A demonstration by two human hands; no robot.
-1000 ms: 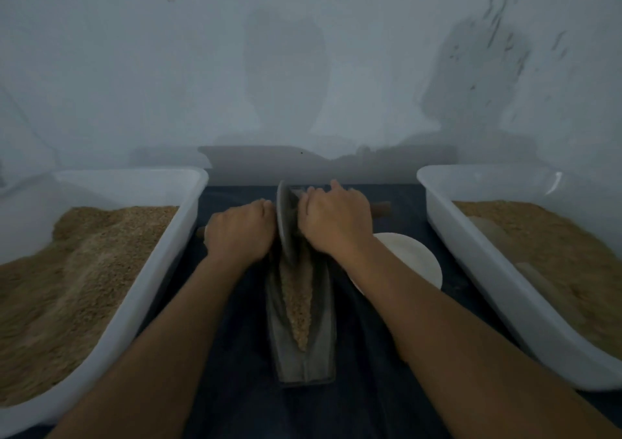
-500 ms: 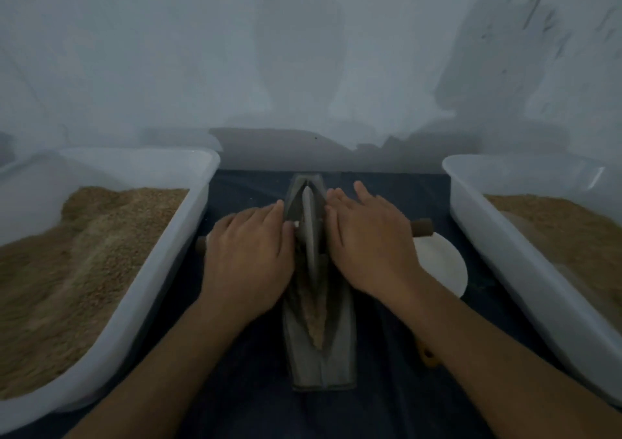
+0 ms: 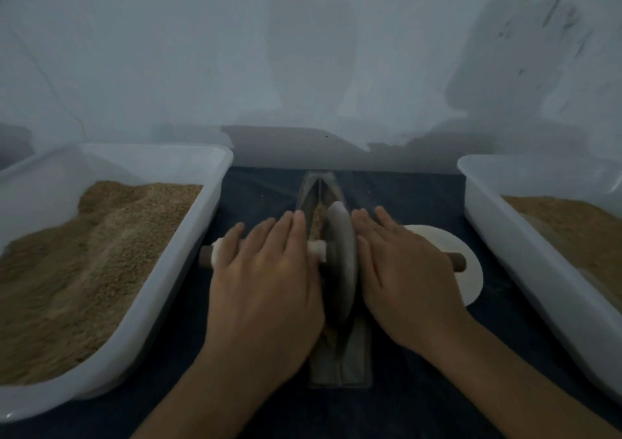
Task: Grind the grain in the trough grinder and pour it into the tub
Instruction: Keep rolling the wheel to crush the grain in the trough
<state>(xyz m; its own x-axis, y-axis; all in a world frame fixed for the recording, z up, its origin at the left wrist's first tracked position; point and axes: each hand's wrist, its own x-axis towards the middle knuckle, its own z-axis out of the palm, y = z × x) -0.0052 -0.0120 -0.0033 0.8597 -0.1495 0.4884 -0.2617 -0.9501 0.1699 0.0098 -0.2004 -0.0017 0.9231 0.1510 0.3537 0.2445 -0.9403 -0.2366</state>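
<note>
A: Rolling toward the person now, isn't it? A second ago the grinding wheel [image 3: 337, 263] stood at the far end of the trough grinder [image 3: 338, 364], and both hands were curled over the axle.

B: Yes. It has come back to the trough's middle, and the hands have flattened. The left hand [image 3: 266, 280] lies palm-down, fingers straight, on the axle handle [image 3: 316, 251] left of the wheel; the right hand [image 3: 404, 277] presses the same way on the right side, with the wooden axle end [image 3: 457, 262] poking out past it. Neither wraps round anything.

A: And the grain?

B: The grain [image 3: 315, 223] shows in the trough beyond the wheel, and a little just nearer than it. It looks coarse from here, though blur makes that hard to tell.

A: So grinding goes on?

B: I'd judge so: a return stroke, with pouring not yet begun. The left tub [image 3: 188, 253] and right tub [image 3: 498, 223] flank the trough, both holding tan meal. A white disc [image 3: 469, 287] lies right of the trough, under the axle end.
</note>
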